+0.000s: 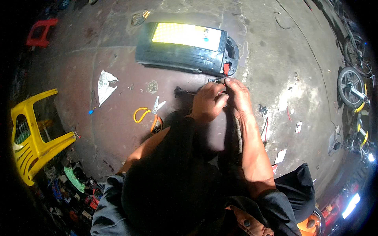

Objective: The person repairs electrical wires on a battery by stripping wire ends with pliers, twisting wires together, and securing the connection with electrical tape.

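Observation:
A long black case (pixel 177 59) like a battery pack, with a yellow-white label and a handle at its right end, lies on the floor in front of me. A red connector (pixel 226 69) sits at its near right corner, with a thin red wire running toward me. My right hand (pixel 241 96) is closed, thumb and fingertips pinching at that wire. Close beside it, my left hand (pixel 207 103) is closed with its fingers curled in; what they hold is hidden. Just left of that hand is a small black piece (pixel 180 92) with a thin wire.
Scissors (pixel 152 109) with yellow and orange handles lie spread on the floor, left of my hands. Further left are a torn white sheet (pixel 105 87) and a yellow plastic chair (pixel 33 135). Wire scraps (pixel 265 128) lie right of my forearm; a wheel (pixel 349 87) stands far right.

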Demonstrator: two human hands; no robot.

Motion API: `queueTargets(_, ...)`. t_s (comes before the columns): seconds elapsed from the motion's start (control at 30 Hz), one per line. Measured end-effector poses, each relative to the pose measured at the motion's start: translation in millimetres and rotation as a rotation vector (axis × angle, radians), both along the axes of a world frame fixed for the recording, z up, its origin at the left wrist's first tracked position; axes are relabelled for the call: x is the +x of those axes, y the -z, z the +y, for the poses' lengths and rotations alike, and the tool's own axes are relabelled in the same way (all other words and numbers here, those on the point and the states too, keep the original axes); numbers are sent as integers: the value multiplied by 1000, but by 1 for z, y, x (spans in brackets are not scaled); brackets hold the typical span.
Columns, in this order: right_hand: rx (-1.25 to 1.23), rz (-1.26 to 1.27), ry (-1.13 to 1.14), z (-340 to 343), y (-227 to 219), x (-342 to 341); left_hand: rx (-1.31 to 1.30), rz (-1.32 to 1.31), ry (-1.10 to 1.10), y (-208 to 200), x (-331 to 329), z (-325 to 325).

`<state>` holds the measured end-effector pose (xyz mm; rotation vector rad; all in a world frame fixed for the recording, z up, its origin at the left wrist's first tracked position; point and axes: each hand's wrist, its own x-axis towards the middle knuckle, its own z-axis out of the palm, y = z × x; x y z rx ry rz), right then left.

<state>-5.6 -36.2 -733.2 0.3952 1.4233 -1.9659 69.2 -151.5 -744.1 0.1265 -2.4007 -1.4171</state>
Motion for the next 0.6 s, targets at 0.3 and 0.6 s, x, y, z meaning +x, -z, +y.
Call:
queueTargets(0.3, 242, 6, -3, -22, 6, -4, 580, -358, -211, 2, -15, 0)
queueTargets(0.6, 241, -43, 67, -39, -5, -14, 451, -375, -108, -14, -19, -14)
